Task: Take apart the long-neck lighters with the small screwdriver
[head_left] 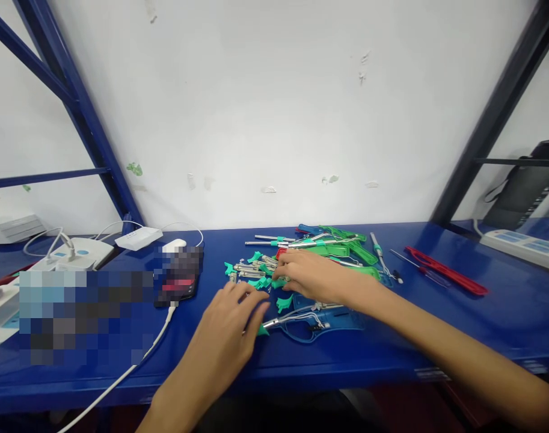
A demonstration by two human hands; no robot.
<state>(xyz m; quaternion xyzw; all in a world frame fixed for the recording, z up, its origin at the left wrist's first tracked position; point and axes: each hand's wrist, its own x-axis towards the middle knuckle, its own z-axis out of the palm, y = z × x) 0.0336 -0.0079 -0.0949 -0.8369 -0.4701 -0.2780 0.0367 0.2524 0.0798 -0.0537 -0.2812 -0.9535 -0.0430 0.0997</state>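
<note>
My left hand point(231, 316) is curled low over the table, its thumb against a metal rod point(270, 324) with a green end fitting. Wires join the rod to a translucent blue plastic handle shell point(301, 337). My right hand point(312, 273) reaches in from the right, with its fingertips drawn together on a small green plastic piece point(278, 283), mostly hidden beneath them. Around the fingers lie short metal tubes point(249, 272) and more green plastic pieces point(284, 304). Behind the right hand are green handle shells point(362, 249) and long metal rods point(267, 243).
A red handle shell point(454, 273) and a thin screwdriver point(409, 260) lie to the right. On the left are a phone point(184, 294) with a white cable point(134, 364), a white box point(139, 236) and power strips. Blue shelf posts point(82, 126) rise at the back, before a white wall point(274, 120).
</note>
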